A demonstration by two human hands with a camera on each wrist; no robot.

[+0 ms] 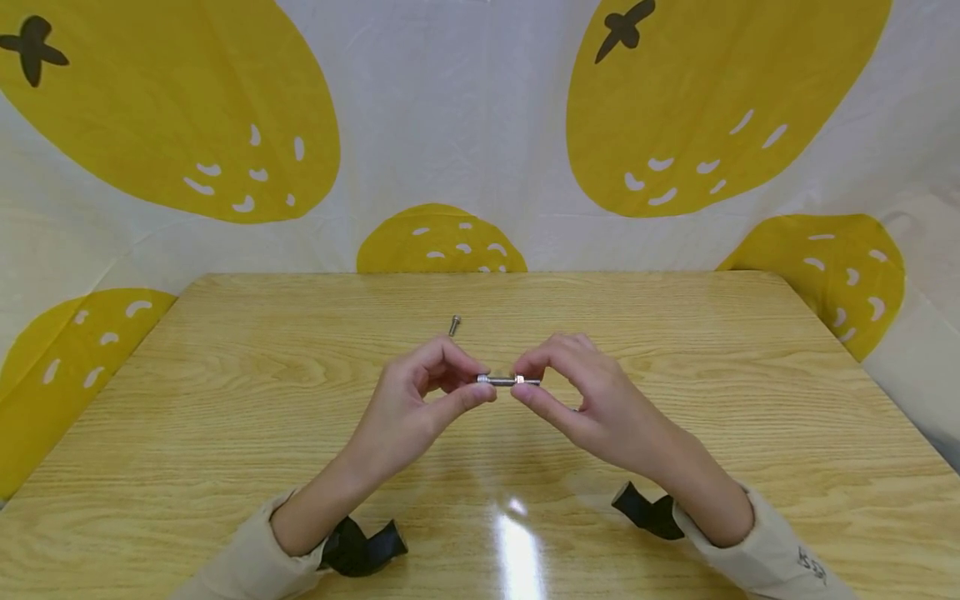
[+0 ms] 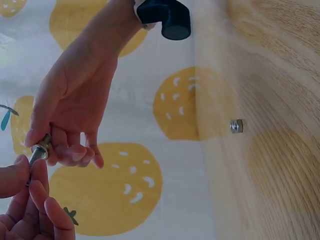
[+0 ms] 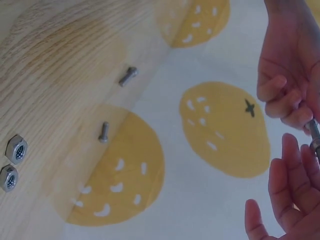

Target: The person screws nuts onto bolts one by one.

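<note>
Left hand (image 1: 405, 404), thumb and fingertips nearly meeting, pinches head end of long bolt (image 1: 502, 382); right hand (image 1: 603, 404), likewise, pinches nut (image 1: 519, 380) around its shank. I see bolt crosswise between hands, above worktop (image 1: 225, 392). My right wrist view: two loose bolts (image 3: 103, 132) apart, two loose nuts (image 3: 16, 149) side by side.

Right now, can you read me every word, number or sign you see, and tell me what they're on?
No text can be read.
Dark marks on the right sleeve: too small and blurred to read.
Held bolt and loose nuts: no lettering I can make out.
Cloth: yellow shapes, no words.
</note>
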